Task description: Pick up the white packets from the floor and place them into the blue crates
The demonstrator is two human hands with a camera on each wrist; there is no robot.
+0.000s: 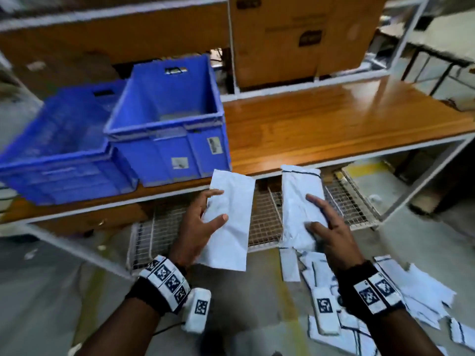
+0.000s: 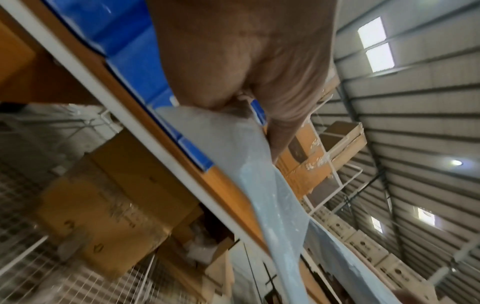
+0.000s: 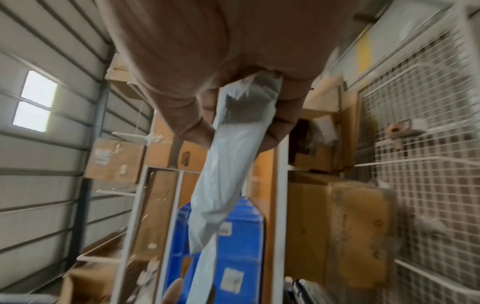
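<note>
My left hand [image 1: 203, 222] grips a flat white packet [image 1: 228, 222] between thumb and fingers, just below the front edge of the table. My right hand [image 1: 321, 219] pinches a second, bulkier white packet [image 1: 299, 201] with a dark stripe at its top end. Both packets are held upright, side by side, below and to the right of the nearer blue crate [image 1: 167, 119]. A second blue crate [image 1: 59, 147] sits to its left. More white packets [image 1: 401, 299] lie heaped on the floor at lower right. The left wrist view shows the left packet [image 2: 262, 181], the right wrist view the right packet [image 3: 228, 174].
Both crates stand on a wooden table [image 1: 334, 124] with a white metal frame. Large cardboard boxes [image 1: 295, 37] sit on the shelf behind. A wire mesh rack [image 1: 267, 219] lies under the table. Grey concrete floor [image 1: 51, 291] spreads to the left.
</note>
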